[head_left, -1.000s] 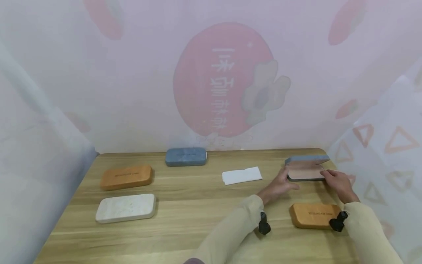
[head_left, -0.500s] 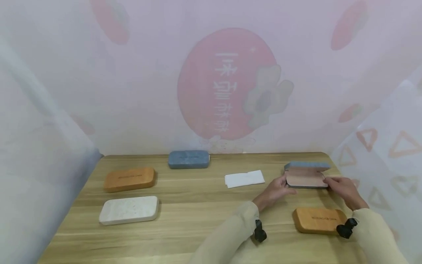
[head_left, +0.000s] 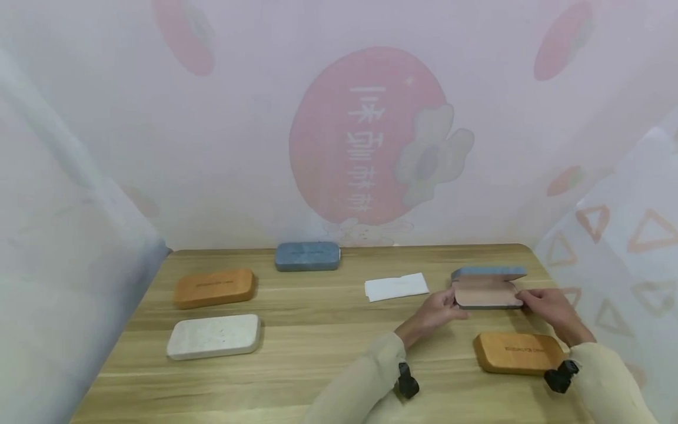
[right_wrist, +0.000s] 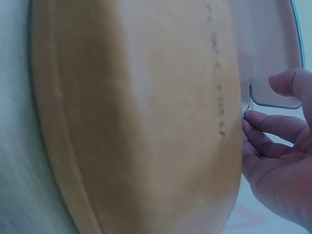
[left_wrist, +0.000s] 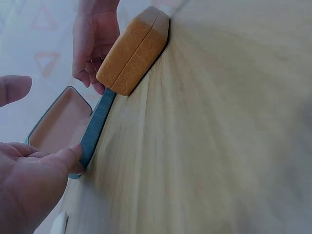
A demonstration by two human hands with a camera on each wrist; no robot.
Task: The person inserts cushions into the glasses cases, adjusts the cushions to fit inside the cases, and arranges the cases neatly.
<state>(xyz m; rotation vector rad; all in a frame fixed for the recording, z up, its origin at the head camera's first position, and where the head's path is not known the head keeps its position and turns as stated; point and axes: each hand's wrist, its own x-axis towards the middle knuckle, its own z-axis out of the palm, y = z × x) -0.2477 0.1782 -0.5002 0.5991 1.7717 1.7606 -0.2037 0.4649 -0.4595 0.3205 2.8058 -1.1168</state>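
A grey-blue glasses case (head_left: 488,294) with a pinkish lining stands open at the table's right side, its lid raised at the back. My left hand (head_left: 431,315) holds the left end of its base by the fingertips, with the thumb sticking out apart from it. At the opposite end, the bent fingers of my right hand (head_left: 553,312) grip the base corner. The right wrist view shows that hand's thumb (right_wrist: 287,83) apart from the fingers. An orange-brown glasses case (head_left: 521,353) lies closed just in front, near my right wrist.
On the left lie another orange-brown case (head_left: 214,288) and a white one (head_left: 214,337). A closed blue case (head_left: 308,257) rests by the back wall. Folded white cloth or paper (head_left: 396,287) lies left of the opened case. A printed sheet (head_left: 254,147) covers the back wall.
The opened case has slid a little leftward and nearer to me, with both hands moving along. The other cases and the white cloth or paper keep their places; the head view has shifted slightly.
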